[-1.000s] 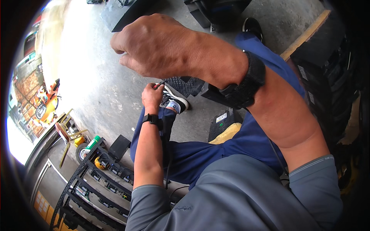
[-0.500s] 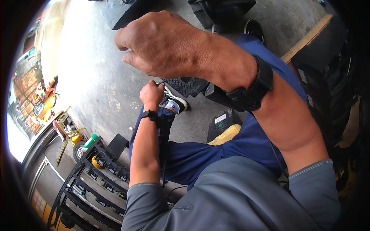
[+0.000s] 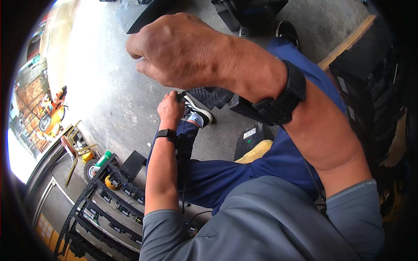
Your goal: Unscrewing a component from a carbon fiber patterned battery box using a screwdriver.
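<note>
My right hand (image 3: 178,52) is raised close to the camera with its fingers curled; whatever they may hold is hidden. It wears a black strapped device (image 3: 281,98) at the wrist. Lower and farther away, my left hand (image 3: 171,108) is closed on a small dark object (image 3: 180,95), above my shoe (image 3: 196,113); a black strap (image 3: 166,134) circles that wrist. A black ridged piece (image 3: 211,98) lies beside the shoe. Between my legs sits a black case (image 3: 246,139) with a white label and green dot, next to a yellow cushion (image 3: 257,153).
Lower left stands a black rack (image 3: 98,198) of small devices, near a chair (image 3: 70,145) and wheel (image 3: 90,169). Black objects (image 3: 248,11) stand ahead, large dark tyres (image 3: 370,117) and a wooden board (image 3: 348,41) at right. An orange machine (image 3: 54,117) is outside left.
My left hand has shifted slightly up and to the left. My right hand moved slightly right, then a little back left, staying curled.
</note>
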Motion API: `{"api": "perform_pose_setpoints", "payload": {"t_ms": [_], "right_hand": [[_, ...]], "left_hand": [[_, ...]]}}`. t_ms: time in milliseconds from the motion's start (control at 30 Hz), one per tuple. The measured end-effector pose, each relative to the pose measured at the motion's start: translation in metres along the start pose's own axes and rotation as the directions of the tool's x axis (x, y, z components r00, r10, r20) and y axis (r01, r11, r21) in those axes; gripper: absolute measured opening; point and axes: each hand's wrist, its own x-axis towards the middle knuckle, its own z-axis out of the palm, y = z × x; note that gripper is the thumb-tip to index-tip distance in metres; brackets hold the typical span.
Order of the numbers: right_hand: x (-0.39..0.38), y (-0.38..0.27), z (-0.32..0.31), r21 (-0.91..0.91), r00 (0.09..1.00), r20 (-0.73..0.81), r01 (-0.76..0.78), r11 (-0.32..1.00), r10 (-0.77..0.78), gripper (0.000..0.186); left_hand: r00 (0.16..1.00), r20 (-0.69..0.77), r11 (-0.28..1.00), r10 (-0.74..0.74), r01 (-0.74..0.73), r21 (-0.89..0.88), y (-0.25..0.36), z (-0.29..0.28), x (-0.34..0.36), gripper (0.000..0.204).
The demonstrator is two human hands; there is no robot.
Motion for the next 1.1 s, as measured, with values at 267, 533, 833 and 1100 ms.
{"api": "perform_pose_setpoints", "payload": {"t_ms": [267,533,833,1100], "right_hand": [[0.002,0.001,-0.002,-0.005,0.999,-0.036,-0.009,1.0,0.009,0.016],[0.0,0.001,0.0,0.003,1.0,-0.024,-0.011,1.0,0.011,0.015],[0.001,-0.001,-0.01,-0.043,1.0,-0.014,-0.02,0.999,0.019,0.015],[0.008,-0.002,-0.011,-0.085,0.975,0.208,-0.066,0.994,0.083,0.015]], "left_hand": [[0.92,0.085,0.866,-0.383,0.39,-0.313,0.0,0.005,0.013,0.039],[0.998,-0.041,0.999,-0.044,0.043,-0.023,0.0,0.0,-0.003,0.046],[0.975,-0.016,0.974,-0.22,0.218,-0.062,0.007,-0.001,0.014,0.047],[0.995,-0.093,0.998,-0.038,0.034,-0.045,-0.021,0.036,0.016,0.047]]}}
